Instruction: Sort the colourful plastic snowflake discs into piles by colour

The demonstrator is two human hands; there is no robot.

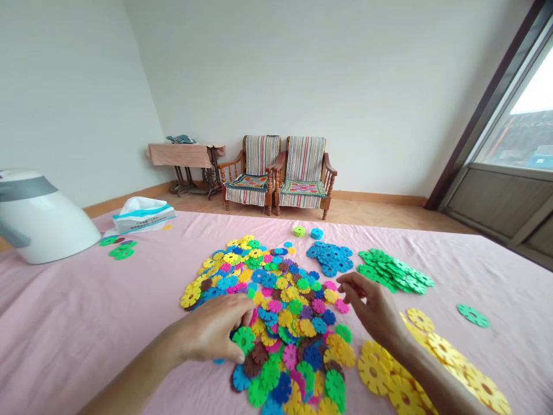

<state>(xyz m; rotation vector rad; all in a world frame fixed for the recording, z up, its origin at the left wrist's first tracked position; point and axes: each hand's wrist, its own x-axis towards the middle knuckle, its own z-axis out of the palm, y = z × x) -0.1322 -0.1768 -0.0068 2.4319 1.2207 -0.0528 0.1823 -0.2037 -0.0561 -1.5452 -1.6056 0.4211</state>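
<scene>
A big mixed pile of plastic snowflake discs (276, 305) in several colours lies on the pink tablecloth (86, 323). My left hand (213, 334) rests on the pile's near left side, fingers curled round a green disc (244, 339). My right hand (374, 308) hovers at the pile's right edge, fingers bent and pinched together over the pink and yellow discs; what they hold, if anything, is hidden. Sorted groups lie beyond and beside it: blue discs (330, 258), green discs (395, 271), and yellow discs (432, 363) under my right forearm.
A white rounded appliance (38, 216) and a tissue pack (142, 214) stand at the far left, with a few green discs (118, 248) near them. One green disc (473, 315) lies alone at right. Two striped armchairs (279, 173) and a sewing table (190, 158) stand by the wall.
</scene>
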